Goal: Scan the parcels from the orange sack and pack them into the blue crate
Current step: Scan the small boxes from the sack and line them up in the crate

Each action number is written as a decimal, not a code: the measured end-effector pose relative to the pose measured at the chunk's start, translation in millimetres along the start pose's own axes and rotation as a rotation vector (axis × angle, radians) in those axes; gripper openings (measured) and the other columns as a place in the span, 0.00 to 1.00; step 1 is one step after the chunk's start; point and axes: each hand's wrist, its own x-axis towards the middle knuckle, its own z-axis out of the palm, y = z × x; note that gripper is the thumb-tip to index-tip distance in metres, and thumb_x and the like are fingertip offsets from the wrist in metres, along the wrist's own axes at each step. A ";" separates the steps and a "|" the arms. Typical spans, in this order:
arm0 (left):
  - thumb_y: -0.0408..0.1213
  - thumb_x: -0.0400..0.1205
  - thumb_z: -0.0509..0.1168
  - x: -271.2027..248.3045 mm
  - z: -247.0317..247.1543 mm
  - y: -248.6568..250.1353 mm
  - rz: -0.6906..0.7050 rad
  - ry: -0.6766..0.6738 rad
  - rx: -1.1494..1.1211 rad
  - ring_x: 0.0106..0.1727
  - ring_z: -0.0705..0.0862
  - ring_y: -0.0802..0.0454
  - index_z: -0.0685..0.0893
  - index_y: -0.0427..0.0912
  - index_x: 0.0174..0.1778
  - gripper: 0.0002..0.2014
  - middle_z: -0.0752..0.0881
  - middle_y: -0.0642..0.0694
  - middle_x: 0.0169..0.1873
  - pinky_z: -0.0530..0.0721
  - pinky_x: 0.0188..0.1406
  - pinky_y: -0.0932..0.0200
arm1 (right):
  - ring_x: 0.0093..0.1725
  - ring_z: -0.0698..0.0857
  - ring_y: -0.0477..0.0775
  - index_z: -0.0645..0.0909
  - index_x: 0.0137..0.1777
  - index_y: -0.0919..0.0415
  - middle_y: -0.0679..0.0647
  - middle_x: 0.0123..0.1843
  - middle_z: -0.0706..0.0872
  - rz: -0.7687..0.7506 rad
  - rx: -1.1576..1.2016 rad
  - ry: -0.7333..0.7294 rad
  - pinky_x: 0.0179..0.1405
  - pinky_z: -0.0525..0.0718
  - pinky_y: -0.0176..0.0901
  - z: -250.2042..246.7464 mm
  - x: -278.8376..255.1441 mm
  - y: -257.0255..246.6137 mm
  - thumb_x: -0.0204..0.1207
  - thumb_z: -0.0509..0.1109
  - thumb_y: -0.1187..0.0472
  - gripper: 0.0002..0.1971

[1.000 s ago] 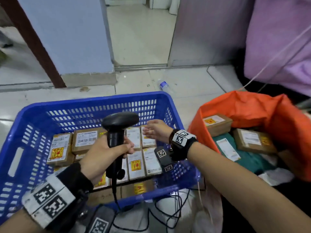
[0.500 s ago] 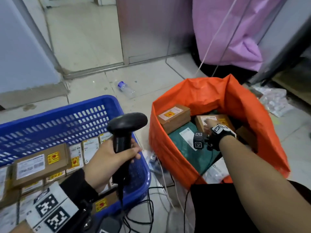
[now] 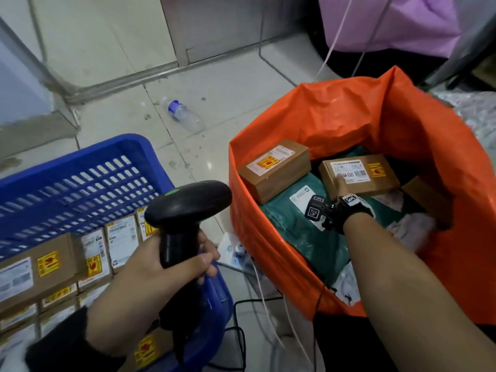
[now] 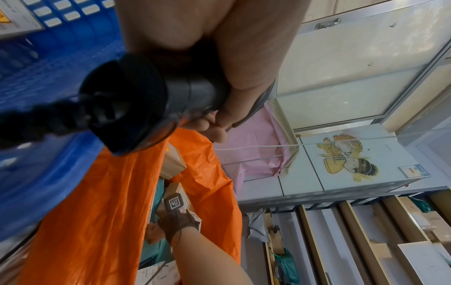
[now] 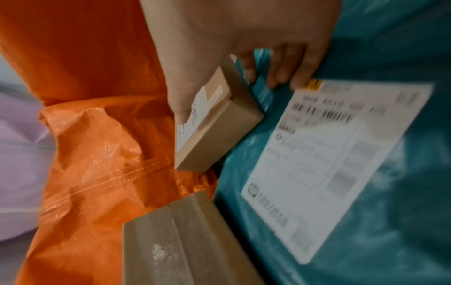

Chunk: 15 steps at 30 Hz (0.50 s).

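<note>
My left hand [image 3: 171,267] grips the handle of a black barcode scanner [image 3: 188,204] above the right corner of the blue crate [image 3: 80,170], which holds several labelled brown parcels. The left wrist view shows the same hand [image 4: 219,57] round the scanner's base [image 4: 136,108]. My right hand [image 3: 341,183] reaches into the orange sack [image 3: 349,116] and pinches a small brown parcel [image 3: 359,175]. Its thumb lies on the white label and its fingers curl under the parcel [image 5: 219,123]. A second brown parcel [image 3: 276,170] and a green mailer bag [image 3: 303,232] lie beside it.
A plastic bottle [image 3: 182,116] lies on the tiled floor behind the crate. Black and white cables [image 3: 257,304] trail on the floor between crate and sack. Pink cloth [image 3: 402,20] hangs behind the sack. Another brown box [image 5: 183,241] sits low in the sack.
My right hand left the crate, crossed to the orange sack and took hold of the small brown parcel. The view swung right with it. My left hand kept the scanner upright.
</note>
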 end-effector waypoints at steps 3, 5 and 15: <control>0.26 0.75 0.73 6.0 1.1 -2.8 0.000 -0.004 -0.006 0.32 0.85 0.52 0.82 0.35 0.46 0.08 0.88 0.42 0.34 0.82 0.31 0.59 | 0.70 0.77 0.73 0.33 0.81 0.32 0.71 0.80 0.67 -0.182 -0.343 0.023 0.63 0.78 0.64 5.7 -5.0 -1.2 0.77 0.64 0.41 0.45; 0.33 0.68 0.73 7.6 -1.0 -3.8 0.010 -0.018 -0.001 0.33 0.86 0.51 0.82 0.37 0.46 0.12 0.88 0.43 0.35 0.82 0.32 0.60 | 0.72 0.76 0.71 0.33 0.84 0.38 0.72 0.79 0.68 -0.251 -0.479 0.040 0.63 0.77 0.61 5.3 -14.5 -0.8 0.79 0.65 0.44 0.46; 0.31 0.69 0.73 -9.6 -16.0 6.7 0.078 -0.038 -0.068 0.36 0.85 0.52 0.82 0.36 0.47 0.12 0.88 0.44 0.36 0.84 0.34 0.62 | 0.71 0.76 0.67 0.59 0.84 0.55 0.63 0.79 0.70 -0.160 0.064 -0.134 0.67 0.77 0.56 -2.8 -27.8 0.9 0.78 0.68 0.52 0.36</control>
